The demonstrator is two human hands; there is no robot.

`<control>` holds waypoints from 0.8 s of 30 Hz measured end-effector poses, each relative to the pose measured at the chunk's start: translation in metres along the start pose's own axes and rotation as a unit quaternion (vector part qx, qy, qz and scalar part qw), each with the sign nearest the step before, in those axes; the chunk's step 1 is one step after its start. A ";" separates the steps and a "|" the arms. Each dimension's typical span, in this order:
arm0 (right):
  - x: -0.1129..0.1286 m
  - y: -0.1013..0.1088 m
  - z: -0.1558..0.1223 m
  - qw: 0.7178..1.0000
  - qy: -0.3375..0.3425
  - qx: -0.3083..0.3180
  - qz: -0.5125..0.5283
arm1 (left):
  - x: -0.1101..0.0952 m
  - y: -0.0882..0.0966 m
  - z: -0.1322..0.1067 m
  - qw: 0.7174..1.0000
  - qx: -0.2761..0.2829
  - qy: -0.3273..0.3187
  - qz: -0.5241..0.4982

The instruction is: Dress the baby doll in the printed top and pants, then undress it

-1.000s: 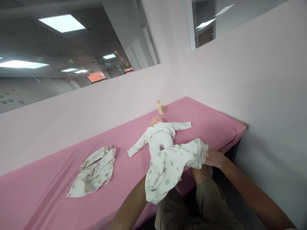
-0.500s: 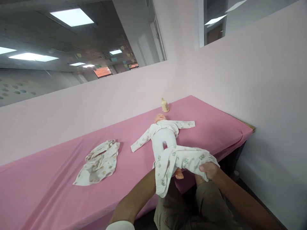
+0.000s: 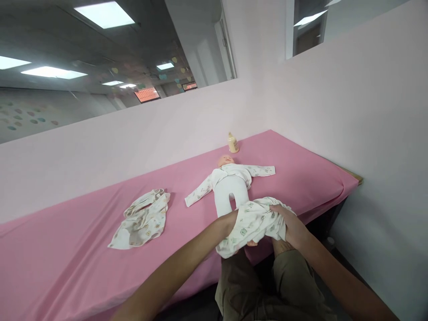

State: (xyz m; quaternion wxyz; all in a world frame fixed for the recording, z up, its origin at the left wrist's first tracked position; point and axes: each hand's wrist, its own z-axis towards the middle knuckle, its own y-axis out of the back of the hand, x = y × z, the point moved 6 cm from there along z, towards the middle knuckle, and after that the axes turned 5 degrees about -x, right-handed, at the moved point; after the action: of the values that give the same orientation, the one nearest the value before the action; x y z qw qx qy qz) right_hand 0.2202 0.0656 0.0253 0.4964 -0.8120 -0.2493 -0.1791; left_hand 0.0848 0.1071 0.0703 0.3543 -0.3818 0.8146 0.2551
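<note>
White patterned cloth [image 3: 256, 218], right hand [image 3: 290, 225] pinching folds, left forearm [image 3: 194, 249] angled into it, left hand apparently inside, grip unclear

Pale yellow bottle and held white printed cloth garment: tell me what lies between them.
Head view: the white-clothed doll, on the pink sheet, lies between bottle and garment.

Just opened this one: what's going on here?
A person's right grip holds a printed garment bunched in front of a doll. The left forearm runs into the cloth, which hides the left grip. The doll lies face up on a pink-covered table, arms spread, in a printed top and white leg covering; the garment hides part of its lower legs. A second garment lies to the left, and a bottle stands beyond the doll's head.
</note>
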 end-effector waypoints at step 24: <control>-0.056 -0.047 -0.030 0.988 -0.040 0.098 0.115 | -0.037 0.051 -0.057 0.945 -0.149 -0.204 0.209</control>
State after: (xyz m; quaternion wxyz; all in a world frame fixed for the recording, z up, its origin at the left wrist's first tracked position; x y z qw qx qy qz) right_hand 0.1462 0.0441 0.0426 0.5809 -0.7890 -0.1902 -0.0622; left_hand 0.0388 0.1134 0.1414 0.3906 -0.1915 0.7394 0.5139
